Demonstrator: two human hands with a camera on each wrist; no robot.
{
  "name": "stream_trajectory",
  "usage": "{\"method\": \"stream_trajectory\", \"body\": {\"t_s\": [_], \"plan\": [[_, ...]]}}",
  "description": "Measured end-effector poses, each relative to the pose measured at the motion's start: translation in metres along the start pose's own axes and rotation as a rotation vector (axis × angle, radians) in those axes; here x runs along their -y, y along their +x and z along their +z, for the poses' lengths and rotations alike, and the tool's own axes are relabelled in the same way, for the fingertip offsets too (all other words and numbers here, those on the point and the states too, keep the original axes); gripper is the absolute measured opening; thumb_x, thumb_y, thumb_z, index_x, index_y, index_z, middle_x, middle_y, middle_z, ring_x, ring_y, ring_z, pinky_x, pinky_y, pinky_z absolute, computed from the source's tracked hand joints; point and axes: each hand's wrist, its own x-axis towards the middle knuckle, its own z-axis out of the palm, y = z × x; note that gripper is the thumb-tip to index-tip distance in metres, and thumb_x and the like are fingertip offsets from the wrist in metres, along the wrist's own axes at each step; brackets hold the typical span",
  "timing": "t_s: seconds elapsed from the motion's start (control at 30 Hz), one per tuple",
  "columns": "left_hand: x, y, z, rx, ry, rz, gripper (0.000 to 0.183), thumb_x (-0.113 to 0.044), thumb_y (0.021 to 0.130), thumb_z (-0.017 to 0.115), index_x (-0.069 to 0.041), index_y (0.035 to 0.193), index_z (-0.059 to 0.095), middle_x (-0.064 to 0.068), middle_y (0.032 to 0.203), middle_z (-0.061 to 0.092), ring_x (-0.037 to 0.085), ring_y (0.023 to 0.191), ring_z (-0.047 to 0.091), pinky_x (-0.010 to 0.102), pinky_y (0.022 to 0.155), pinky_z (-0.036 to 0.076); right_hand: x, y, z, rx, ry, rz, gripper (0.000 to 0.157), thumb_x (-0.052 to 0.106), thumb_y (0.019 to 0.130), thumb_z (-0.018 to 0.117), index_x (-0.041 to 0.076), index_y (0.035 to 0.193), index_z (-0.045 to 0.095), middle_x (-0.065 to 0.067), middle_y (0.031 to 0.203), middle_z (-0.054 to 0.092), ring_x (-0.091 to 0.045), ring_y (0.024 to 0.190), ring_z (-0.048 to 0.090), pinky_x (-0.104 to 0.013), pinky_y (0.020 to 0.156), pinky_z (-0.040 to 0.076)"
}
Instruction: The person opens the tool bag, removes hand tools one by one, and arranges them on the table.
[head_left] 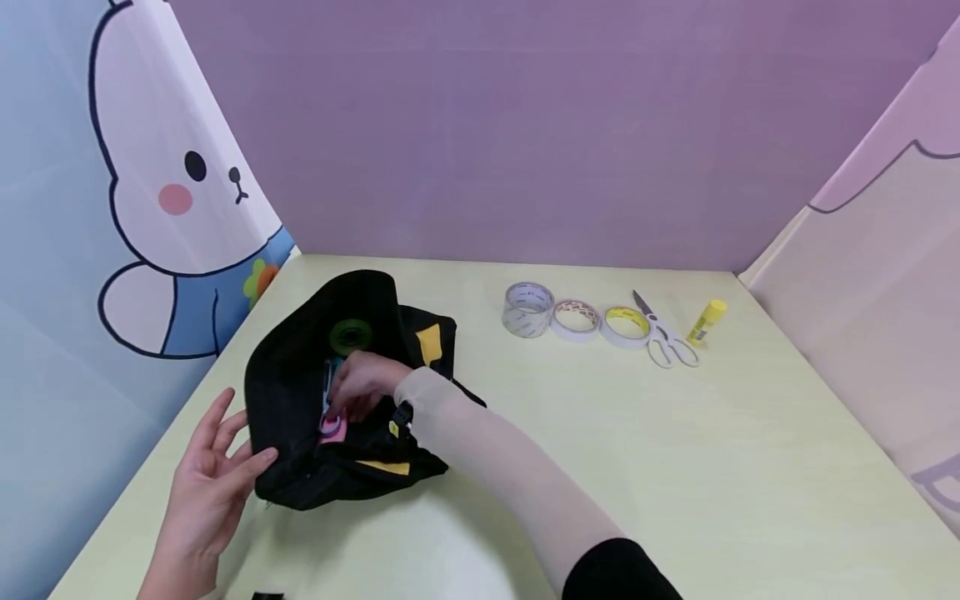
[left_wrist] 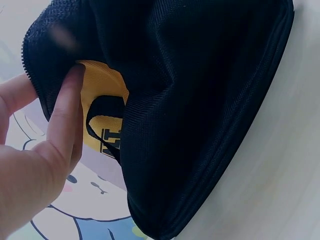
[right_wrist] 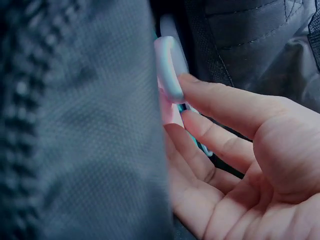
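A black zippered bag (head_left: pixel 300 375) with yellow patches lies opened on the table. My left hand (head_left: pixel 213 479) grips its near left edge, thumb on one side and fingers on the other. My right hand (head_left: pixel 367 382) reaches inside, its thumb tip at a pale loop-shaped handle (right_wrist: pixel 167 67); whether the fingers pinch it I cannot tell. Under that hand lie a pink item (head_left: pixel 332 428) and a light-blue one (head_left: pixel 327 383). A green tape roll (head_left: pixel 350 336) sits deeper in the bag. The bag's side hides part of the right fingers in the right wrist view.
Toward the back right stand a wide clear tape roll (head_left: pixel 528 310), a tape roll with a brown-printed core (head_left: pixel 575 321), and one with a yellow core (head_left: pixel 626 327). White-handled scissors (head_left: pixel 663 333) and a yellow glue stick (head_left: pixel 707 323) follow. Printed cloth walls surround the pale table (head_left: pixel 675 475).
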Motion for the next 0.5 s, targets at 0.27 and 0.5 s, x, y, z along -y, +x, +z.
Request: {"method": "stream_trajectory", "body": {"t_s": [0.27, 0.5], "plan": [[-0.0012, -0.001, -0.0004, -0.028, 0.021, -0.021, 0.086, 0.028, 0.09, 0.045, -0.015, 0.159, 0.017, 0.003, 0.129, 0.057, 0.017, 0.103, 0.069, 0.025, 0.082, 0.057, -0.0003, -0.0033, 0.0002, -0.065, -0.04, 0.0, 0.012, -0.005, 0.085, 0.073, -0.002, 0.073, 0.069, -0.015, 0.068, 0.07, -0.024, 0.055, 0.067, -0.032, 0.054, 0.058], [-0.0009, -0.0004, 0.0006, -0.02, 0.004, -0.006, 0.087, 0.03, 0.089, 0.044, -0.015, 0.159, 0.018, 0.004, 0.129, 0.058, 0.018, 0.103, 0.069, 0.026, 0.082, 0.057, -0.0007, -0.0041, -0.0034, -0.073, -0.062, 0.002, 0.011, -0.005, 0.087, 0.069, -0.004, 0.076, 0.07, -0.016, 0.069, 0.07, -0.022, 0.052, 0.065, -0.03, 0.052, 0.057]]}}
